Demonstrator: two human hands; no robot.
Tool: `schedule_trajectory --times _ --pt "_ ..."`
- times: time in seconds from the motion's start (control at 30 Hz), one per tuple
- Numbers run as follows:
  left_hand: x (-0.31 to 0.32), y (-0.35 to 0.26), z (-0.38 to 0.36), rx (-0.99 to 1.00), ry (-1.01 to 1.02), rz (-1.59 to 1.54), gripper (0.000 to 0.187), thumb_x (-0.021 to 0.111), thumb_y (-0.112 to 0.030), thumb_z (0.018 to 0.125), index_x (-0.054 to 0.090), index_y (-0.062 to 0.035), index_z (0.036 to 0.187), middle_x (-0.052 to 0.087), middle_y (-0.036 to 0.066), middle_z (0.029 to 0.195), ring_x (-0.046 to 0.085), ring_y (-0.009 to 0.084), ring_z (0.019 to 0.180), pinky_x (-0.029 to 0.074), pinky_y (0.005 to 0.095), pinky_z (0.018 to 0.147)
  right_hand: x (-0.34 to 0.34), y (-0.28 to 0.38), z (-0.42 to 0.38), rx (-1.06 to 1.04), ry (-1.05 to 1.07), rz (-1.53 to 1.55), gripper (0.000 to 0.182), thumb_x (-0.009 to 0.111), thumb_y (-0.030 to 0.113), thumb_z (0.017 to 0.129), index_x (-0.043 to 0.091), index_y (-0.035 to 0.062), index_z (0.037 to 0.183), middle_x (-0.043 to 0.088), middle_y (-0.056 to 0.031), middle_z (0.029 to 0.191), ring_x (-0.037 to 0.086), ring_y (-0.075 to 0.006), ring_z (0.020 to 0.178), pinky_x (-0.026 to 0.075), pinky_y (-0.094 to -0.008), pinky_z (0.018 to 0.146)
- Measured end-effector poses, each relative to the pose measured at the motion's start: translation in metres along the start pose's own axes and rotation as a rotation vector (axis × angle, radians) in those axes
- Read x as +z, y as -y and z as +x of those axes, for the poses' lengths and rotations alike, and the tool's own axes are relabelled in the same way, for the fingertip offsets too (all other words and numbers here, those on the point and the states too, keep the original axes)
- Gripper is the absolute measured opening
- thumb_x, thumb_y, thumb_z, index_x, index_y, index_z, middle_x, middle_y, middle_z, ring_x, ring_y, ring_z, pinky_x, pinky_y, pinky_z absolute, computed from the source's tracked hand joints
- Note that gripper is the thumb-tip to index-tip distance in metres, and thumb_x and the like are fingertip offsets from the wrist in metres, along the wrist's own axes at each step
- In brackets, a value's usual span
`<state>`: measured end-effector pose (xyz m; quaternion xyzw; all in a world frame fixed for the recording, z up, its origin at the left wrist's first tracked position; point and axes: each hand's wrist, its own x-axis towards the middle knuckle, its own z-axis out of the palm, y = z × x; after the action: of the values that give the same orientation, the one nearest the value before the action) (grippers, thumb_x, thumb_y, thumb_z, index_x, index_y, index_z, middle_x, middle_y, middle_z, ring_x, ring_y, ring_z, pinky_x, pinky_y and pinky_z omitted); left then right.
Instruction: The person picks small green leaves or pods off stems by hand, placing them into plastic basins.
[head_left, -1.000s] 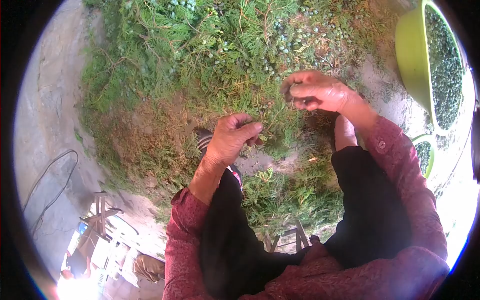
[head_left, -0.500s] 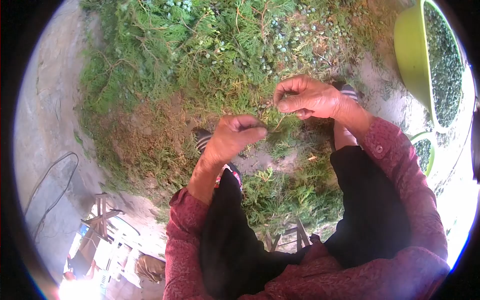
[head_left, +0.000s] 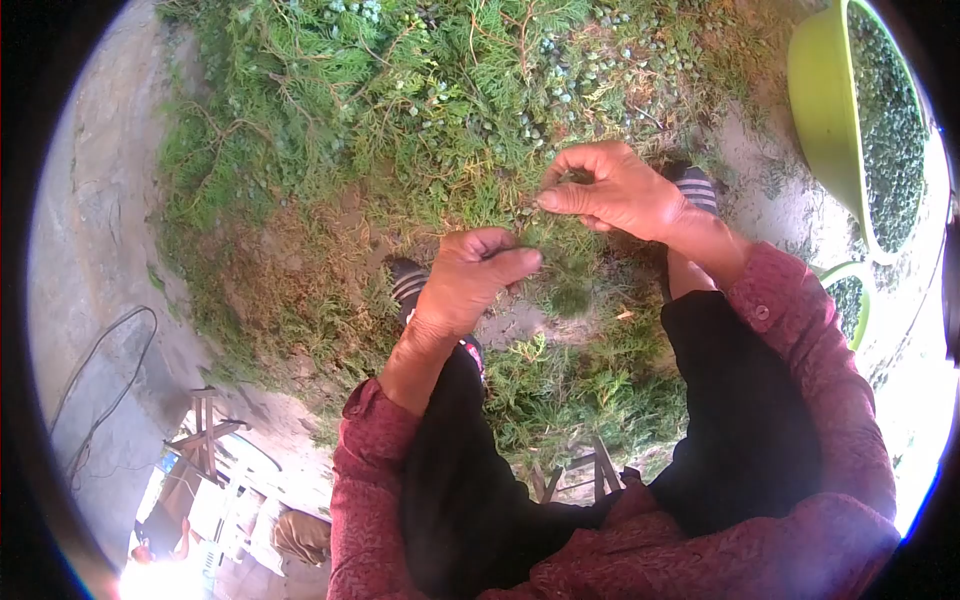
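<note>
My left hand (head_left: 465,280) is closed in a pinch, thumb against fingers. A small, blurred green evergreen sprig (head_left: 568,285) extends from its fingertips. Just above and to the right, my right hand (head_left: 620,192) also pinches, thumb and forefinger meeting near a tiny pale bit that I cannot make out. The two hands are a short gap apart, over the ground between my feet. Beyond them spreads a big heap of cut evergreen branches (head_left: 300,120), scale-leaved and dotted with bluish-green cones (head_left: 437,92).
A lime-green tub (head_left: 825,110) full of small green cones stands at upper right, a smaller green container (head_left: 858,300) below it. Loose clippings (head_left: 570,390) lie between my legs. At lower left are a wooden stool (head_left: 203,435), a cable (head_left: 105,345) and part of another person (head_left: 160,545).
My right hand has shifted slightly left, and my left hand slightly right. The thin stem seen between them no longer shows; the green sprig appears lower.
</note>
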<state>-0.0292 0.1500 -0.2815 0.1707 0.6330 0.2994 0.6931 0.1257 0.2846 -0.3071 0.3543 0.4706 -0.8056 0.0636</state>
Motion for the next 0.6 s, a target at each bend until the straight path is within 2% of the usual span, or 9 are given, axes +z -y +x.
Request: schedule_trajectory --times 0.13,0.17,0.23,0.27,0.3,0.37,0.43,0.5,0.6 --pt "-0.002 0.014 0.001 0.061 0.028 -0.307 0.013 0.069 -0.013 0.074 0.061 -0.0026 0.077 0.055 -0.002 0.065 0.048 0.0064 0.058 0.039 0.0206 0.054 -0.009 -0.024 0.015 -0.459 -0.328 -0.627 0.023 0.062 0.024 0.08 0.057 0.0027 0.087 0.05 0.0 0.058 0.045 -0.0071 0.047 0.036 -0.0206 0.043" --pt "-0.004 0.017 -0.002 0.079 0.087 -0.375 0.012 0.069 -0.011 0.074 0.061 -0.0028 0.077 0.056 -0.001 0.066 0.048 0.007 0.058 0.039 0.0212 0.055 -0.02 -0.021 0.015 -0.461 -0.329 -0.627 0.023 0.062 0.024 0.08 0.057 0.0027 0.087 0.05 0.0 0.058 0.045 -0.0071 0.047 0.036 -0.0206 0.043" --pt "-0.005 0.018 -0.006 0.094 0.147 -0.442 0.011 0.068 -0.01 0.074 0.061 -0.003 0.078 0.057 -0.001 0.067 0.048 0.0075 0.058 0.04 0.0217 0.056 -0.045 -0.015 0.006 -0.052 -0.141 0.275 0.02 0.061 0.023 0.081 0.057 0.0044 0.087 0.055 -0.0003 0.064 0.05 -0.0084 0.052 0.037 -0.0197 0.043" --pt "-0.004 0.015 -0.009 0.089 0.048 -0.523 0.011 0.068 -0.008 0.073 0.06 -0.003 0.079 0.058 0.0 0.069 0.049 0.0079 0.06 0.04 0.0222 0.057 -0.047 -0.017 0.004 -0.067 -0.088 0.347 0.021 0.062 0.025 0.08 0.057 0.0052 0.087 0.058 -0.0019 0.072 0.053 -0.0096 0.059 0.038 -0.0187 0.044" --pt "-0.003 0.013 -0.009 0.085 -0.05 -0.605 0.011 0.068 -0.007 0.073 0.06 -0.003 0.079 0.059 0.0 0.071 0.05 0.0083 0.061 0.041 0.0226 0.058 -0.046 -0.019 0.002 -0.068 -0.088 0.344 0.021 0.062 0.025 0.08 0.057 0.0052 0.087 0.058 -0.0019 0.072 0.053 -0.0096 0.059 0.038 -0.0187 0.044" --pt "-0.003 0.008 -0.01 0.064 -0.082 -0.644 0.012 0.069 -0.006 0.073 0.06 -0.0033 0.081 0.059 0.001 0.072 0.051 0.0085 0.063 0.041 0.0229 0.06 -0.03 -0.015 -0.005 0.06 0.19 0.347 0.026 0.062 0.029 0.079 0.056 0.0055 0.088 0.058 -0.0031 0.08 0.055 -0.0103 0.064 0.039 -0.0179 0.047" --pt "-0.007 0.009 -0.01 0.036 -0.12 -0.676 0.013 0.069 -0.006 0.073 0.061 -0.0035 0.082 0.06 0.001 0.074 0.053 0.0087 0.065 0.042 0.0232 0.062 -0.016 -0.011 -0.01 0.144 0.246 0.253 0.042 0.067 0.039 0.073 0.055 0.005 0.096 0.057 -0.0025 0.087 0.056 -0.0106 0.066 0.041 -0.0196 0.051" --pt "-0.015 0.012 -0.009 0.051 0.018 -0.667 0.014 0.068 -0.005 0.073 0.061 -0.0043 0.085 0.061 0.002 0.077 0.055 0.0093 0.068 0.044 0.0235 0.065 -0.008 -0.006 -0.01 0.08 0.343 0.209 0.05 0.067 0.045 0.071 0.055 0.0042 0.097 0.057 -0.0022 0.084 0.055 -0.0097 0.065 0.041 -0.0207 0.053" --pt "-0.008 0.008 -0.009 0.078 -0.026 -0.669 0.013 0.068 -0.005 0.073 0.061 -0.0049 0.085 0.062 0.002 0.078 0.056 0.0094 0.071 0.044 0.0236 0.066 0.0 0.002 -0.011 0.1 0.377 0.225 0.061 0.07 0.047 0.067 0.052 0.0003 0.101 0.056 -0.0008 0.073 0.055 -0.0093 0.062 0.04 -0.0177 0.047"
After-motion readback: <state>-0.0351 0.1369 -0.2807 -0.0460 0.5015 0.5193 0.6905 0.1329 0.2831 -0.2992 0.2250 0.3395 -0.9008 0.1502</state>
